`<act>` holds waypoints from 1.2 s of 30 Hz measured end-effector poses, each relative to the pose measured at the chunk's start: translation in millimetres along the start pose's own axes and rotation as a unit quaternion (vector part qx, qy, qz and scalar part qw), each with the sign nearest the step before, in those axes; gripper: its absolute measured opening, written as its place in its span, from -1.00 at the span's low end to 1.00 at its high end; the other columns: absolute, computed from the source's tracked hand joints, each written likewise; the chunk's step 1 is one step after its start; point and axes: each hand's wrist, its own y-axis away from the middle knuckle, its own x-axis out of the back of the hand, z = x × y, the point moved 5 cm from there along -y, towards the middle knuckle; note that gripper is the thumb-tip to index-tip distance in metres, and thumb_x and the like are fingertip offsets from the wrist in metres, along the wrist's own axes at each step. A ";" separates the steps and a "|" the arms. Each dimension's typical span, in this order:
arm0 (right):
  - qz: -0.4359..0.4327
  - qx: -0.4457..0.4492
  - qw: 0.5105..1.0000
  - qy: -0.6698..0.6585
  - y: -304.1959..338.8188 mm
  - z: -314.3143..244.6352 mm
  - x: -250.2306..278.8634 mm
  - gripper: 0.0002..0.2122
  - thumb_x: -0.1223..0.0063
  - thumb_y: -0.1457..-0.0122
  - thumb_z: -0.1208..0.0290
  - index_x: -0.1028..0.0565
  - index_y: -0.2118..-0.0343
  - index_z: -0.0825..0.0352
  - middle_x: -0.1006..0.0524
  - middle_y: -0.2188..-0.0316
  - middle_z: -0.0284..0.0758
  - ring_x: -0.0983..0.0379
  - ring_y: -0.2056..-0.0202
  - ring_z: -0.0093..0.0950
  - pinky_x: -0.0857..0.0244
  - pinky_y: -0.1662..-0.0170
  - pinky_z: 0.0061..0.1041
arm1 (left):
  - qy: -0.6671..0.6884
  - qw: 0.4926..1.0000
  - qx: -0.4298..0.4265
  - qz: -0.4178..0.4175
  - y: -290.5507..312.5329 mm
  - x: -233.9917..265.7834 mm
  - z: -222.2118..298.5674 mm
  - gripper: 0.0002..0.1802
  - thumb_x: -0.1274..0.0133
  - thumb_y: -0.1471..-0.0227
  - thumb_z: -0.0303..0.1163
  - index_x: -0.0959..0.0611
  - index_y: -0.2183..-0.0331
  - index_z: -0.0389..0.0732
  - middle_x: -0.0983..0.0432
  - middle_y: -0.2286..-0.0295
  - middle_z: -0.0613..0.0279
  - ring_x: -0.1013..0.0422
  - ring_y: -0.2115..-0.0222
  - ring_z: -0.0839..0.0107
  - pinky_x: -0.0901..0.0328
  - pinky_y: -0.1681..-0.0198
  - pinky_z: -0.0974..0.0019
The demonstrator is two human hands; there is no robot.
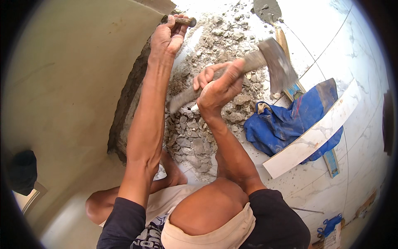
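Chisel [182, 19] clamped in left hand [166, 39] against the broken wall base at far left, hammer [248, 66] gripped tight and raised in right hand [217, 85] above rubble [195, 137]; risk: glancing blow onto left knuckles, chips flying up.

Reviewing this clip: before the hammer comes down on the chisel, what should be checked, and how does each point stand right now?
1. Left hand wrapped around the chisel: ok.
2. Right hand gripping the hammer handle, head raised: ok.
3. Chisel tip seated against the broken wall edge: cannot tell, tip hidden by the hand.
4. Gloves on the hands: not ok, both bare.
5. Footing free of rubble: not ok, chunks lie beside the bare foot.
6. Blue cloth and tile strip away from the swing: ok, off to the right.
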 end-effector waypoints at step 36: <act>-0.151 0.086 0.927 0.332 -11.4 11.4 -7.6 -0.69 0.16 -0.36 0.20 -0.39 0.34 0.40 -0.33 0.73 -0.37 -0.31 0.71 -0.50 -0.24 0.64 -0.41 | 0.062 0.996 0.037 0.051 -2.8 3.3 10.3 -0.76 0.01 -0.19 -0.47 -0.49 0.20 -0.49 -0.52 0.27 -0.08 -0.48 0.22 0.22 -0.46 0.07 0.25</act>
